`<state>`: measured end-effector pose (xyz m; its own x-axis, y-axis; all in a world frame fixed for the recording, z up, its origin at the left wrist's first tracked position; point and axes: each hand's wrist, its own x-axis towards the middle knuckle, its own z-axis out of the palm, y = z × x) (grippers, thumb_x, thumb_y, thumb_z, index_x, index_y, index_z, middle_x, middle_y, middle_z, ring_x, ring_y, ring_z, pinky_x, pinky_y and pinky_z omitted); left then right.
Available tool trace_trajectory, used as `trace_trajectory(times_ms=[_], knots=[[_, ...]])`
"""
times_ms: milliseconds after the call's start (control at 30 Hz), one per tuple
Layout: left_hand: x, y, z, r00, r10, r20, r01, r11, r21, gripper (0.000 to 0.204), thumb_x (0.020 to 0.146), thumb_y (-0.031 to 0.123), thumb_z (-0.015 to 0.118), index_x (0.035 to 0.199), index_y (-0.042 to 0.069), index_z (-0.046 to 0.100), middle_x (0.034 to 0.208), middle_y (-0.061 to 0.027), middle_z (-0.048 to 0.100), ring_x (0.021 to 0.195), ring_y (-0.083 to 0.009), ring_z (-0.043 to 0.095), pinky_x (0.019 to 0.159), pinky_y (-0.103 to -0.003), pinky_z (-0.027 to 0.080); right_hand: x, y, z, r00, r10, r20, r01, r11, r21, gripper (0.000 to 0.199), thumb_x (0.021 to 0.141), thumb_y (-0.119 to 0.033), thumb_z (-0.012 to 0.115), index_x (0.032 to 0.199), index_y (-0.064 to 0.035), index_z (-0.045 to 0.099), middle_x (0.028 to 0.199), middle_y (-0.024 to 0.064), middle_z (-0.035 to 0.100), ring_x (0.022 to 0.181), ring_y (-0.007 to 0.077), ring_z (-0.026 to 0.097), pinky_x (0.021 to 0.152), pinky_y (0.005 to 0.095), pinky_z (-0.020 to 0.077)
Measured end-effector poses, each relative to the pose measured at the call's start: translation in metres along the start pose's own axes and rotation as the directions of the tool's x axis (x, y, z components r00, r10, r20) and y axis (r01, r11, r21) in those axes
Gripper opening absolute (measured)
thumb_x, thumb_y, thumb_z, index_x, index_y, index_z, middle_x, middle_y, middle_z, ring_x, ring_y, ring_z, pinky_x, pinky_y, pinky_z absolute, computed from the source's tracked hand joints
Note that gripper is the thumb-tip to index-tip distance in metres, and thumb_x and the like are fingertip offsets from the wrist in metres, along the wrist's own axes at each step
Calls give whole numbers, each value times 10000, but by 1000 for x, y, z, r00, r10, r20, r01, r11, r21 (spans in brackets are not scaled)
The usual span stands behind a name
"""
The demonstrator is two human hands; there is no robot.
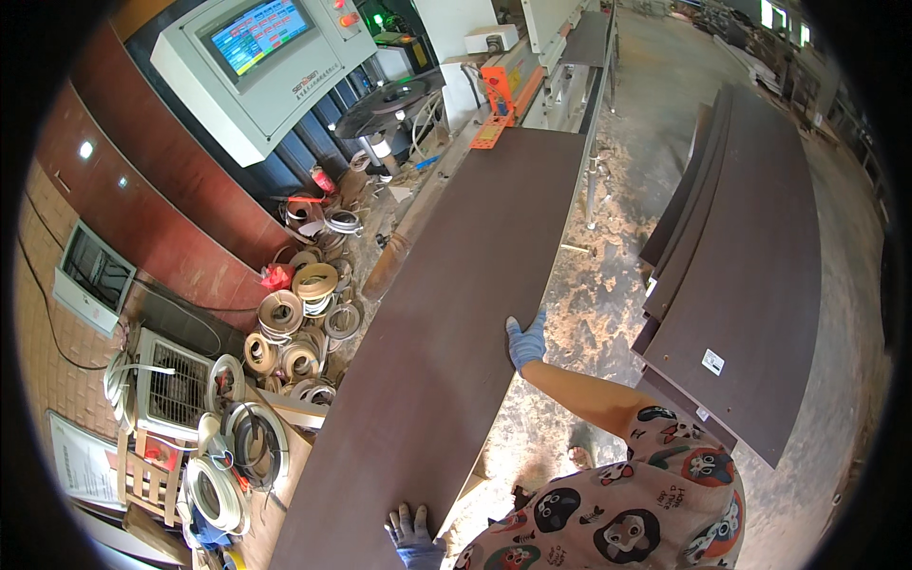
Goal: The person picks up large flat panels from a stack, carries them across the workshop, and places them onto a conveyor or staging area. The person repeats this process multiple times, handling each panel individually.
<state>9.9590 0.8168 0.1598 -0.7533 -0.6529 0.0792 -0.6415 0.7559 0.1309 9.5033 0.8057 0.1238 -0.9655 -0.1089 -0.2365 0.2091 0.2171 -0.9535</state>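
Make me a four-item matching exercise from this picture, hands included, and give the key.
Column one
1. Right hand
2. Screen
3. Left hand
4. Orange bracket

Column two
A. Beside the far end of the dark brown board
B. On the board, near the picture's lower edge
C. At the board's long right edge, near mid-picture
D. Lit up, set in the light grey control box

Pairs: 1-C, 2-D, 3-B, 4-A

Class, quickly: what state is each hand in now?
Left hand: open, fingers spread on the brown board.
Right hand: at the board's edge, thumb on top; grip cannot be told.
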Motion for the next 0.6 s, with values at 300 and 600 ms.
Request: trace_trajectory(times_ms=[300, 600], knots=[[69, 44, -18, 977, 103, 184, -123, 987, 103, 785, 568, 300, 692, 1302, 161, 450, 1366, -230, 357, 1223, -506, 309, 1030, -640, 207, 0, -4, -7, 1000, 9, 1, -9, 1000, 1, 862, 839, -286, 634, 1451, -54, 73, 1356, 222, 414, 1208, 325, 461, 1011, 334, 363], [81, 63, -15, 977, 123, 173, -152, 975, 163, 741, 642, 381, 681, 1324, 201, 456, 1373, -210, 381, 1233, -481, 333, 1021, -632, 241, 9, -7, -10, 994, -55, -93, 54, 998, -9, 830, 801, -310, 651, 1420, -11, 187, 1312, 245, 443, 1191, 362, 460, 998, 364, 377]])
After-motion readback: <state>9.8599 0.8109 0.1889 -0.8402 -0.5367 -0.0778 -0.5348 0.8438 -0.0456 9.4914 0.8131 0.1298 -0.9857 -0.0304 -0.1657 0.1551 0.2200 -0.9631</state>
